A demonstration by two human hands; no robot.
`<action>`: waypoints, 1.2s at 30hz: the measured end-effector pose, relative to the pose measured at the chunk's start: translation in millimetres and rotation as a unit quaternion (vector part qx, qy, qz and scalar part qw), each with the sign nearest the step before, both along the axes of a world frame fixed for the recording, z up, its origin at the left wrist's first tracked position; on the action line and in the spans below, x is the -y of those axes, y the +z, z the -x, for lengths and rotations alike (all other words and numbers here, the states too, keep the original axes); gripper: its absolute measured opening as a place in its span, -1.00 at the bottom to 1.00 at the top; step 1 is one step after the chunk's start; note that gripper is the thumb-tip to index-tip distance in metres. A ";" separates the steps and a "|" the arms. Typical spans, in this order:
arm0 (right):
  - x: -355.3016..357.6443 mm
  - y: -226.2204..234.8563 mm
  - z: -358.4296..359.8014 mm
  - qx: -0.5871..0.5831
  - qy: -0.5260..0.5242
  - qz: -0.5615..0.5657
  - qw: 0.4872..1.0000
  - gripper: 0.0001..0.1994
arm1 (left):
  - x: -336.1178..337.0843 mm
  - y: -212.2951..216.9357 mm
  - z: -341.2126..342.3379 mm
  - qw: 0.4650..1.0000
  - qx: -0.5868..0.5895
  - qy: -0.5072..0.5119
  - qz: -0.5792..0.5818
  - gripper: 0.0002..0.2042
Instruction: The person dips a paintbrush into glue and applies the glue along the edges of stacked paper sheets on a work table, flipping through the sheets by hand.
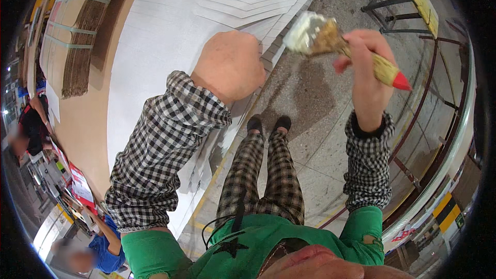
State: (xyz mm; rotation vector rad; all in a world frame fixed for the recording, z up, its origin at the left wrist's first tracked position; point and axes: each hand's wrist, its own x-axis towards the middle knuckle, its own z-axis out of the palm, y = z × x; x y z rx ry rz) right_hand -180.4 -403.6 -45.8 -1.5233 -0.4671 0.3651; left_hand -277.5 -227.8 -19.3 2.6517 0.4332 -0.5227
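In my right hand (369, 64) is a wide paintbrush (383, 72) with a yellowish wooden handle and a red tip. Its bristles, pointing left, are coated in something white and wet, brown closer to the handle. The brush is held in the air beside the edge of the white sheets (150, 57), and the hand is slightly blurred. These sheets are fanned so that their edges overlap in steps. Closed in a fist, my left hand (230, 64) rests at their right edge. Its fingertips are hidden underneath, so what they grip does not show.
Strapped bundles of folded brown cardboard (85, 36) lie on a brown board (98, 119) at the left. A small stool (423, 8) stands at the far right, near a metal rack frame (436, 88). Two other people (106, 243) are at the left edge.
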 end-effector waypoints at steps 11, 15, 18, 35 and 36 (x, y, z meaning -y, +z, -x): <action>-2.1 -8.7 1.2 0.057 0.029 0.046 0.997 -0.97 | 1.2 -5.4 -0.1 1.000 0.004 0.009 -0.004 -0.79; 4.6 4.3 15.7 -0.050 0.004 0.033 0.998 -0.98 | 0.6 -3.2 -2.0 1.000 -0.013 -0.007 -0.009 -0.78; -1.3 -8.0 14.5 0.047 0.021 -0.003 0.999 -0.94 | 2.5 -1.0 -3.9 1.000 -0.001 0.007 -0.011 -0.78; 7.2 2.2 41.2 -0.004 -0.021 0.025 0.999 -0.93 | 3.6 -7.6 -7.0 1.000 0.000 -0.008 -0.016 -0.76; 15.3 -3.9 42.5 0.056 0.014 0.052 0.997 -0.94 | 3.3 -7.3 -8.2 1.000 0.001 -0.008 -0.015 -0.76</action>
